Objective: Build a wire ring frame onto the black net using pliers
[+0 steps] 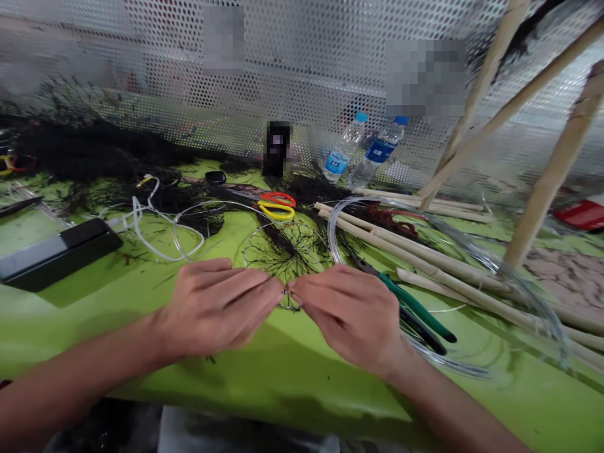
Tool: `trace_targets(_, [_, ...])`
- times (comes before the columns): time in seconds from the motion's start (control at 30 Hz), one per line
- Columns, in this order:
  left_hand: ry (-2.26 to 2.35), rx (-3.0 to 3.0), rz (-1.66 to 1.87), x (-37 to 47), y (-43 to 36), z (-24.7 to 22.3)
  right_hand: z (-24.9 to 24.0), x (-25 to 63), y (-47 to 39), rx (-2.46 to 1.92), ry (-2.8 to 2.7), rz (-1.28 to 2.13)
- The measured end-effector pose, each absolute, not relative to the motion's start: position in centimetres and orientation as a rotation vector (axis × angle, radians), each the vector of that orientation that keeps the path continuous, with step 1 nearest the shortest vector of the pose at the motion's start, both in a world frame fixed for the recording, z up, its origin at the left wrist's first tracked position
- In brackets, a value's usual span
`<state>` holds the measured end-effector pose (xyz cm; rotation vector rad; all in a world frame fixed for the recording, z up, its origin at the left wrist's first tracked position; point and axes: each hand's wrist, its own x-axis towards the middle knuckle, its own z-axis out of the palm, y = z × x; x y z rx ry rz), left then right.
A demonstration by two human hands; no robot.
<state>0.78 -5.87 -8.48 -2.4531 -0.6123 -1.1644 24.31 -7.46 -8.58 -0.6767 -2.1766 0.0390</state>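
Observation:
A wire ring (246, 246) with black strands fanning out from its middle lies over the green table. At the ring's near side, my left hand (224, 308) pinches its rim between thumb and fingers. Close beside it, almost touching, my right hand (353, 311) pinches the same rim, where a black strand seems to wrap round the wire. The fingertips hide the exact grip. Beyond the ring are scissors (277, 206) with red and yellow handles. Green-handled pliers (418, 306) lie just right of my right hand, partly covered by it.
Bamboo poles (419, 267) and a coil of clear tubing (333, 233) lie on the right. Two water bottles (343, 151) stand at the back near a dark phone-like object (276, 151). On the left are a black-and-grey box (61, 251), a white cable (141, 229) and piled black fibre (104, 148).

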Motion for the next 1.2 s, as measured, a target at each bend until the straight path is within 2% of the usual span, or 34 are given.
trace_targets(0.07, [-0.628, -2.447, -1.164, 0.8, -5.8, -8.4, -8.9, 24.6, -7.5, -0.53, -2.265, -0.357])
trace_targets(0.13, [-0.574, -2.424, -1.17, 0.7, -5.4, -8.5, -8.6, 24.7, -7.5, -0.516, -2.293, -0.398])
trace_targets(0.2, [-0.466, -2.389, -1.215, 0.5, -5.0, -8.9, -7.8, 24.8, -7.4, -0.678, -2.285, -0.032])
trace_targets(0.3, [-0.337, -2.402, -1.206, 0.2, -4.5, -9.6, -6.4, 24.9, -7.0, -0.946, -2.204, 0.772])
trace_targets(0.37, [-0.304, -2.423, -1.135, 0.1, -4.4, -9.8, -6.0, 25.0, -6.5, -1.036, -2.098, 1.153])
trace_targets(0.47, [-0.3, -2.446, -1.097, 0.3, -4.6, -9.7, -6.4, 25.1, -5.8, -1.107, -1.95, 1.438])
trace_targets(0.63, [-0.339, -2.467, -1.082, 0.8, -4.9, -9.1, -7.0, 24.8, -5.5, -1.146, -1.786, 1.638])
trace_targets(0.7, [-0.346, -2.477, -1.058, 0.8, -4.9, -9.1, -6.7, 24.7, -5.8, -1.169, -1.822, 1.577])
trace_targets(0.8, [-0.372, -2.456, -1.111, 0.7, -5.1, -9.1, -6.4, 24.5, -6.6, -1.156, -1.974, 1.296])
trace_targets(1.0, [-0.53, -2.486, -1.111, 0.8, -5.7, -8.6, -7.1, 24.2, -8.0, -0.84, -2.28, 0.237])
trace_targets(1.2, [-0.583, -2.516, -1.191, 0.9, -6.2, -8.5, -7.4, 24.5, -8.7, -0.616, -2.322, -0.485])
